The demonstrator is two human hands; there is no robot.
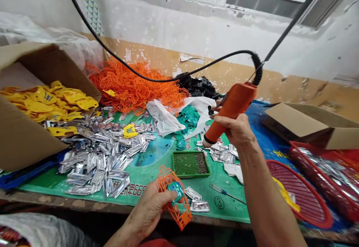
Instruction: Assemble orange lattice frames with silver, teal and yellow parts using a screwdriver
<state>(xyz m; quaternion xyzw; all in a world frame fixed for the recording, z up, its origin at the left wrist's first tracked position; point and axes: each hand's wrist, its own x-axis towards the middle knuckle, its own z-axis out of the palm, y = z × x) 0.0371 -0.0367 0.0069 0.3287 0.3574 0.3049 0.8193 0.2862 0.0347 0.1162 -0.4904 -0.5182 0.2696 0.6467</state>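
My left hand [148, 211] is shut on an orange plastic lattice frame [182, 217] near the table's front edge. A teal plastic piece [175, 191] sits inside the frame, against my left thumb. My right hand [232, 127] grips an orange electric screwdriver [231, 110] above the green mat, its tip pointing down and to the left. A black coiled cord [256, 67] rises from the tool's top end. Nearest under the tool lie loose silver packets [221, 153] and a green perforated tray of small dark screws [190, 164].
A large pile of silver packets [98, 161] covers the mat's left side, below a cardboard box of yellow parts [50, 103]. Orange frames [134, 84], black pieces [198, 88] and teal pieces [187, 118] lie behind. A red basket [319, 179] and red oval racket [297, 194] lie right.
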